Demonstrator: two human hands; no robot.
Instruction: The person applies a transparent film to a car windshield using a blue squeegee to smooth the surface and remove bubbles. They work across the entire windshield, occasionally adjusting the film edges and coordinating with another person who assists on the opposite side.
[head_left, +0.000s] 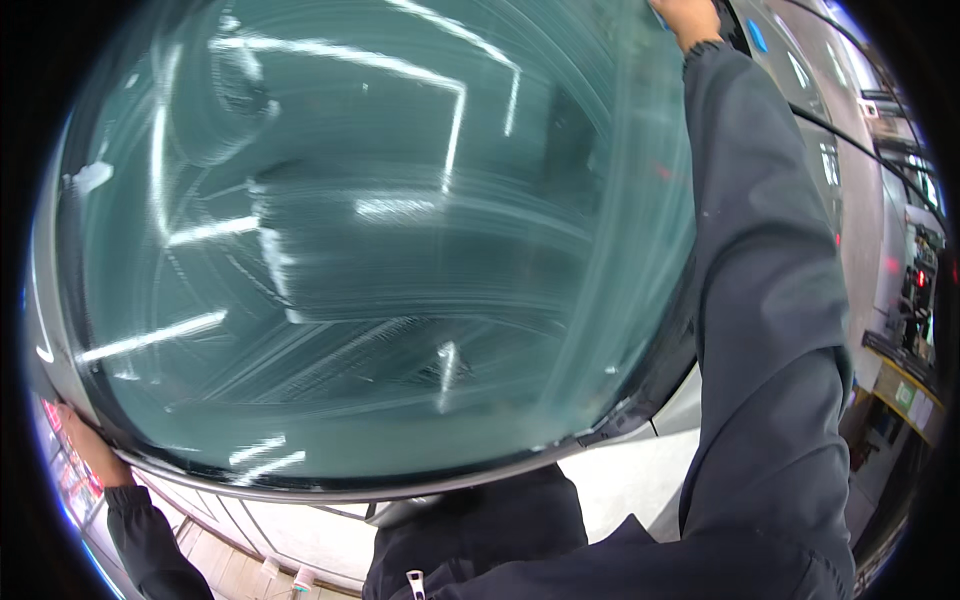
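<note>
A large tinted car windshield (pixel 400 260) takes up most of the view, marked with whitish smears, curved streaks and bright lamp reflections. Far up on the right, my right hand (pixel 690 18) is pressed to the glass near its edge. A sliver of blue shows at its fingers, which are closed and partly cut off by the frame, so what they hold is unclear. At the lower left, my left hand (pixel 92 452) rests against the car body's edge beside the glass, fingers stretched out and nothing seen in them.
A blue tab (pixel 757 36) sits on the grey car body (pixel 800 70) past the glass. A black cable (pixel 870 150) runs across at the right. Shelving with equipment (pixel 915 280) stands beyond. Small pinkish-white containers (pixel 303 578) are on the tiled floor (pixel 225 565).
</note>
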